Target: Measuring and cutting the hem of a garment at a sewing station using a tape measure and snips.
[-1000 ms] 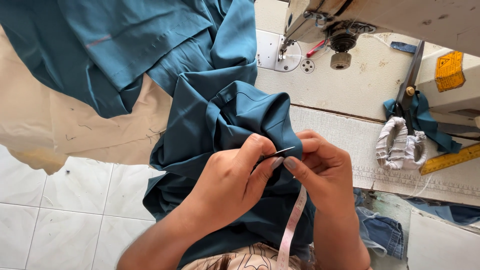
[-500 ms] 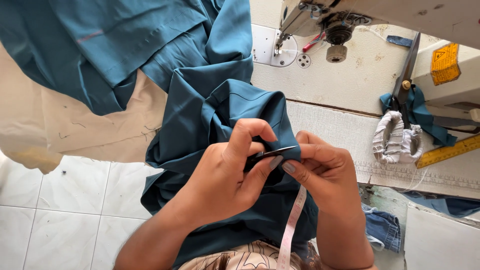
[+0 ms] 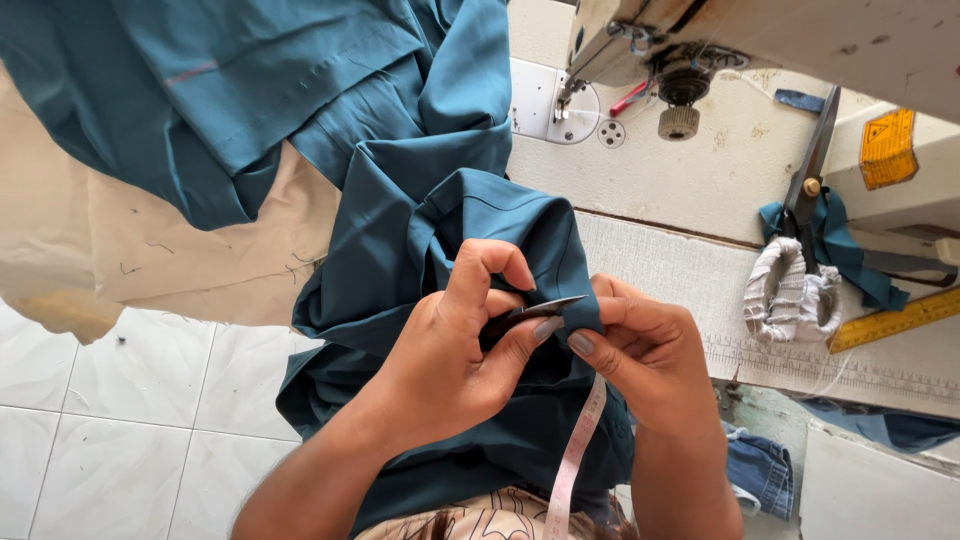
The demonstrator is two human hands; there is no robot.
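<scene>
Cloth: teal fabric (image 3: pixel 450 260) is being draped from the sewing table (image 3: pixel 700 270) down over the lap; judged light, soft and limp.
Left hand (image 3: pixel 440 370): small thread snips (image 3: pixel 530 312) are being pinched between thumb and fingers.
Right hand (image 3: pixel 650 360): a folded fabric edge is being pinched tight.
Hold: best taken at the fold, close to the blade.
Nearby: pink measuring tape (image 3: pixel 572 460) is being left hanging below; large scissors (image 3: pixel 815 160) are lying on the table.

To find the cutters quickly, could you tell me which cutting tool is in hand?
The small thread snips, pinched in the left hand; the large scissors lie untouched by the sewing machine.
</scene>
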